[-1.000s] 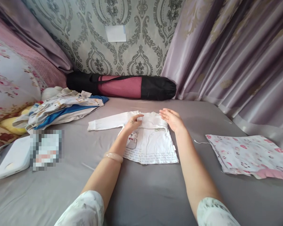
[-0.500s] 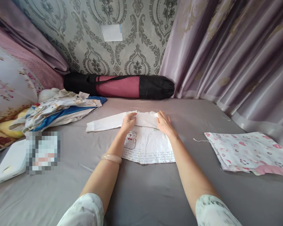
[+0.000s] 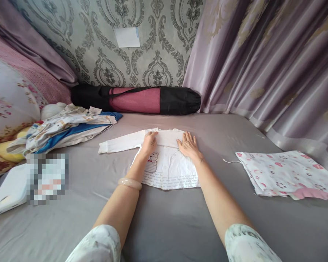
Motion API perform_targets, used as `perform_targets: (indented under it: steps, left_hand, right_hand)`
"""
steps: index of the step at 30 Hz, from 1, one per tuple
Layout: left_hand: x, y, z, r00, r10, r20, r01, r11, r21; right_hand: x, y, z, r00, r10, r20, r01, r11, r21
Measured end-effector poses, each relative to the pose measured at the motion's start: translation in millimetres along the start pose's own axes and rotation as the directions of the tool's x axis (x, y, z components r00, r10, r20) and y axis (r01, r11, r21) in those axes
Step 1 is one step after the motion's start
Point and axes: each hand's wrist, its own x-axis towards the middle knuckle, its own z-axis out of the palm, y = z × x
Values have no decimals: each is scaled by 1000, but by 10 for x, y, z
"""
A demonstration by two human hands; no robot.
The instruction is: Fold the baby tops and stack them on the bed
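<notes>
A small white long-sleeved shirt (image 3: 166,178) with a bear print and lines of lettering lies spread on the grey bed sheet (image 3: 164,225). One sleeve reaches out to the left; the other is folded across the chest. At the shoulder on the left, my left hand (image 3: 149,142) has its fingers bent together on the cloth near the collar; the fingertips are partly hidden. My right hand (image 3: 189,145) lies flat with fingers spread on the folded edge at the right shoulder. A pale bangle (image 3: 129,183) circles my left forearm.
A black and pink rolled bag (image 3: 135,100) lies along the wall. Crumpled clothes (image 3: 68,127) and a white device (image 3: 9,191) with a blurred patch are at left. Folded patterned cloth (image 3: 287,174) lies at right, below the curtain (image 3: 235,65).
My right hand has flattened and its fingers have spread over the folded sleeve. The left hand stays at the collar with its fingers bent. The view has shifted slightly.
</notes>
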Motion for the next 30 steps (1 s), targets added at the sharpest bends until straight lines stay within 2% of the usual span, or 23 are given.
perform_targets:
  steps: [7, 12, 16, 20, 25, 30]
  left_hand:
    - [-47, 64, -40, 1000, -1, -1, 1, 999, 37]
    - [-115, 176, -104, 998, -50, -38, 57, 978, 201]
    - [-177, 306, -136, 997, -54, 47, 37, 950, 311]
    - [-206, 319, -83, 988, -75, 137, 18, 927, 375]
    - [-200, 250, -25, 979, -103, 178, 28, 923, 383]
    - [-196, 258, -35, 978, -104, 182, 29, 927, 374]
  right_hand:
    - [41, 29, 46, 1000, 18, 12, -18, 1000, 20]
    - [44, -20, -68, 998, 36, 58, -36, 999, -3]
    - [35, -99, -164, 1000, -18, -5, 17, 999, -48]
    - [36, -114, -100, 1000, 4, -22, -5, 998, -57]
    - [60, -51, 46, 998, 55, -27, -56, 997, -52]
    - [77, -35, 42, 998, 55, -15, -56, 997, -49]
